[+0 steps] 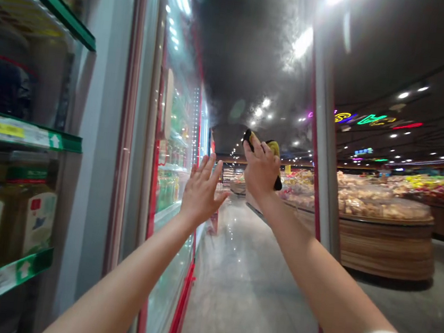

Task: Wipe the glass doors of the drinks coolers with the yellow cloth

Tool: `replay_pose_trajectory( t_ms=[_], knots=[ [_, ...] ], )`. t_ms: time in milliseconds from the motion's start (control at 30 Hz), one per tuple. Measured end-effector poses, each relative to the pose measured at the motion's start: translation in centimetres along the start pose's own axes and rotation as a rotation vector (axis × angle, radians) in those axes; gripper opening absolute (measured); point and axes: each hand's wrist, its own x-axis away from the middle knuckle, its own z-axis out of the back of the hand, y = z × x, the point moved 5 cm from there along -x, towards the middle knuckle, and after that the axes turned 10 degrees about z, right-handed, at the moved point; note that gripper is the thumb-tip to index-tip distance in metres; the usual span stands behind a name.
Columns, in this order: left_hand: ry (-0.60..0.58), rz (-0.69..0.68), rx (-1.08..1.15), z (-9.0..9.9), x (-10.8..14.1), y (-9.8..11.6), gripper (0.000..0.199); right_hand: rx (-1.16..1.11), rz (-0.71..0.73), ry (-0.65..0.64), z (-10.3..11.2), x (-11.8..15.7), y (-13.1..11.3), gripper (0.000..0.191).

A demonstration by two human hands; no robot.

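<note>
My left hand (pixel 202 193) is raised with fingers spread and nothing in it, palm turned away toward a glass door (pixel 229 274). Whether it touches the pane I cannot tell. Higher and to the right, my right hand (pixel 260 171) is closed around a black-and-yellow cloth (pixel 274 148), whose dark ends stick out past the fingers at both sides. It is held up against or just before the glass; the contact itself is hidden. The door's grey and red frame (pixel 322 146) rises to the right of my right hand.
At the left, open fridge shelves hold several bottles (pixel 40 215) behind green-edged price strips (pixel 21 130). A closed, lit glass fridge door (pixel 172 182) with a handle (pixel 167 104) stands beyond. Through the glass appear a shiny floor and a round wooden display stand (pixel 389 244) heaped with packaged goods.
</note>
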Motion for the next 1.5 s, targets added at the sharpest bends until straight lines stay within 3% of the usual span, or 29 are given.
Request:
replay_pose_trajectory(
  t_ms=[100, 233, 367, 500, 633, 767, 833, 1100, 1300, 1500],
  knots=[
    [-0.027, -0.059, -0.013, -0.5, -1.5, 1.6, 0.09, -0.02, 0.115, -0.042, 0.0, -0.7, 0.8, 0.051],
    [-0.062, -0.039, -0.02, -1.2, -3.7, 3.6, 0.091, -0.013, 0.081, -0.05, 0.5, -2.8, 6.1, 0.053],
    [-0.094, -0.032, -0.003, -2.1, -4.6, 5.7, 0.089, 0.033, -0.024, -0.02, 0.9, 0.7, 10.8, 0.056],
    [-0.094, -0.115, 0.011, -3.2, -4.4, 7.8, 0.092, 0.048, 0.016, -0.045, 0.0, 3.4, 11.3, 0.057],
    [-0.125, -0.129, 0.01, -4.6, -4.5, 8.9, 0.095, -0.027, 0.109, -0.109, -0.9, 0.8, 12.7, 0.059],
    [-0.114, -0.128, 0.009, -5.6, -4.8, 8.9, 0.099, -0.007, -0.096, -0.095, -1.1, 0.9, 15.6, 0.061],
    [-0.099, -0.135, 0.023, -5.8, -4.8, 8.8, 0.101, 0.022, -0.163, -0.1, -1.5, 2.6, 15.8, 0.063],
    [-0.102, -0.123, 0.029, -7.0, -4.9, 8.2, 0.102, -0.03, -0.091, -0.055, -3.7, 4.3, 15.9, 0.057],
    [-0.099, -0.107, 0.023, -8.5, -5.0, 7.6, 0.097, -0.124, -0.055, 0.046, -6.0, 8.3, 15.9, 0.049],
    [-0.031, -0.1, 0.062, -9.5, -4.7, 7.7, 0.089, -0.11, -0.087, 0.068, -7.5, 7.3, 16.0, 0.046]
  ],
)
